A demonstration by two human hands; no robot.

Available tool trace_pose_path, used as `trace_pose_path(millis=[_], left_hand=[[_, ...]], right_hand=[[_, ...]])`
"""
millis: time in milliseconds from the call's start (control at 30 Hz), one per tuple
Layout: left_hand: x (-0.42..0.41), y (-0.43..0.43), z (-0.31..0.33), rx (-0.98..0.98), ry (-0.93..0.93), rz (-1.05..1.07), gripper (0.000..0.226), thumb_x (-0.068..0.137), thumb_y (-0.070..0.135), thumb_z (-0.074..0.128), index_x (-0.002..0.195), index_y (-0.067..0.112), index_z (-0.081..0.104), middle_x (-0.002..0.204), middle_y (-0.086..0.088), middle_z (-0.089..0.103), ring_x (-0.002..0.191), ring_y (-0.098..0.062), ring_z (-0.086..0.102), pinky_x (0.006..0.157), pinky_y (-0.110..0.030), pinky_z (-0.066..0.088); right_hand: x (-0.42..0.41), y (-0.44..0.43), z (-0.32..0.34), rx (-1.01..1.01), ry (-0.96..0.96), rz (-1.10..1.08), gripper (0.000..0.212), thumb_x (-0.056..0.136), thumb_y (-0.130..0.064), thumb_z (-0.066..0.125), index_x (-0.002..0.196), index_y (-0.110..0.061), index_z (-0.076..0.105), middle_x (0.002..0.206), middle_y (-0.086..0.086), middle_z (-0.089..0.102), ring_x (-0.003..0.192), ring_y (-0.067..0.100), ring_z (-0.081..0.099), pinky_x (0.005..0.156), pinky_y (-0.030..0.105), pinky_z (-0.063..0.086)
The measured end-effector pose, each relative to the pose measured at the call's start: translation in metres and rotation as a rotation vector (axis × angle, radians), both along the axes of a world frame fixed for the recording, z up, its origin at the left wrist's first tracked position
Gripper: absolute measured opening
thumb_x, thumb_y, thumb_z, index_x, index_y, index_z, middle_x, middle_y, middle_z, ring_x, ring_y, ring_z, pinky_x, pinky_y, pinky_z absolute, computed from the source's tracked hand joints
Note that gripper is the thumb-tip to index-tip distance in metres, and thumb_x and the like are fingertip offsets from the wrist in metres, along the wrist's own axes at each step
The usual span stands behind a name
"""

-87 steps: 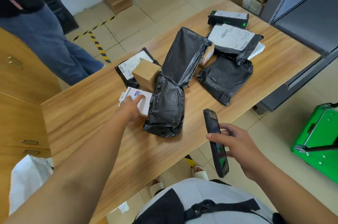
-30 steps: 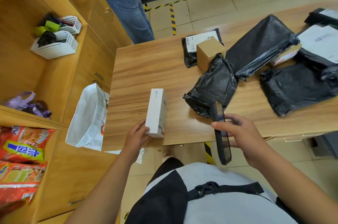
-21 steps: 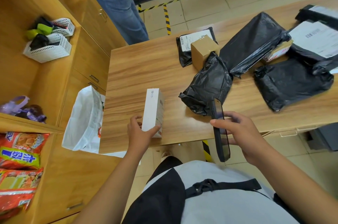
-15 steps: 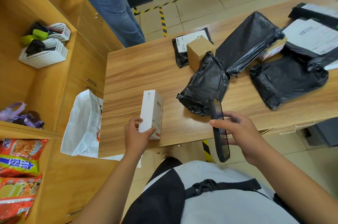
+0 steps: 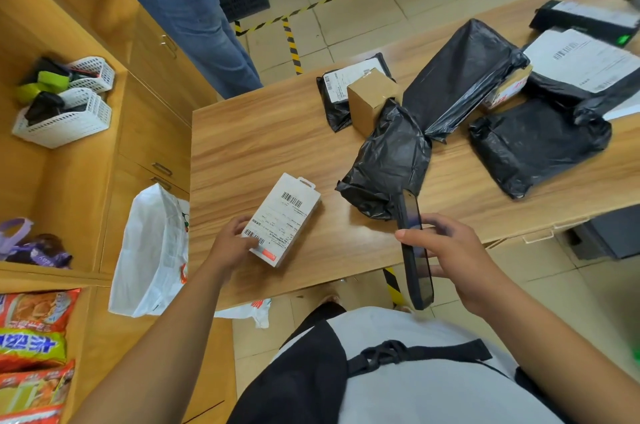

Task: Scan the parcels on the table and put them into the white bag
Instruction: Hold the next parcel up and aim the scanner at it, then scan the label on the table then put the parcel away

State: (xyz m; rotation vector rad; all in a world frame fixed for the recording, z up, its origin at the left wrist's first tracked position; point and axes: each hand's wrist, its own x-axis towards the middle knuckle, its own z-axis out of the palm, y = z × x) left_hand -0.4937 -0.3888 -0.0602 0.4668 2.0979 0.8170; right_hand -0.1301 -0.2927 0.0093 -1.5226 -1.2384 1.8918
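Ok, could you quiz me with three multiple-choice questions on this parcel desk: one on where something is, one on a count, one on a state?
1. Where is the white bag relative to the wooden table?
A) on top, among the parcels
B) off its left end, beside the drawers
C) underneath, by the person's feet

2. How many white baskets sit on the shelf?
A) one
B) two
C) four

3. How is the white box in the left hand?
A) barcode label facing the camera
B) torn open
C) lying inside the bag

Answers:
1 B: the bag stands past the table's end, next to the drawers.
2 B: two lattice baskets show, one behind the other.
3 A: its barcodes are readable, while the right hand grips a black handheld scanner.
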Motion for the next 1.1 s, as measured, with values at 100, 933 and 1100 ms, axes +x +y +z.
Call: trace_pose_path(millis=[100, 933, 1100], left_hand=[[-0.004, 0.012, -0.007, -0.026, 0.027, -0.081, 0.053, 0.083, -0.005, 0.062, 0.127, 0.025, 0.059, 0.122, -0.005, 0.066, 0.113, -0.022, 0.062, 0.07, -0.026, 0.05], [-0.055, 0.094, 0.001, -0.224, 0.72, -1.493, 0.09, 0.091, 0.013, 0.058, 0.149, 0.06, 0.008, 0.165, 0.003, -0.008, 0.151, -0.029, -0.002, 0.117, -0.048, 0.015], [-0.068, 0.083, -0.014, -0.035, 0.377, -0.654, 0.081, 0.084, 0.025, 0.07, 0.152, 0.038, 0.028, 0.156, -0.01, 0.023, 0.144, -0.034, 0.021, 0.115, -0.047, 0.026]], right_hand=[[-0.004, -0.005, 0.001, -0.01, -0.032, -0.039, 0.053, 0.078, -0.032, 0.084, 0.126, -0.019, 0.066, 0.115, 0.027, 0.066, 0.102, 0.039, 0.067, 0.088, 0.063, 0.056], [-0.082, -0.015, 0.052, 0.101, -0.584, 0.255, 0.05, 0.066, -0.049, 0.09, 0.103, -0.049, 0.057, 0.098, -0.021, 0.057, 0.061, 0.006, 0.068, 0.046, 0.021, 0.051], [-0.108, -0.016, 0.051, 0.24, -0.944, 0.632, 0.069, 0.063, -0.068, 0.08, 0.12, -0.033, 0.063, 0.108, -0.016, 0.062, 0.089, 0.009, 0.061, 0.063, 0.027, 0.041]])
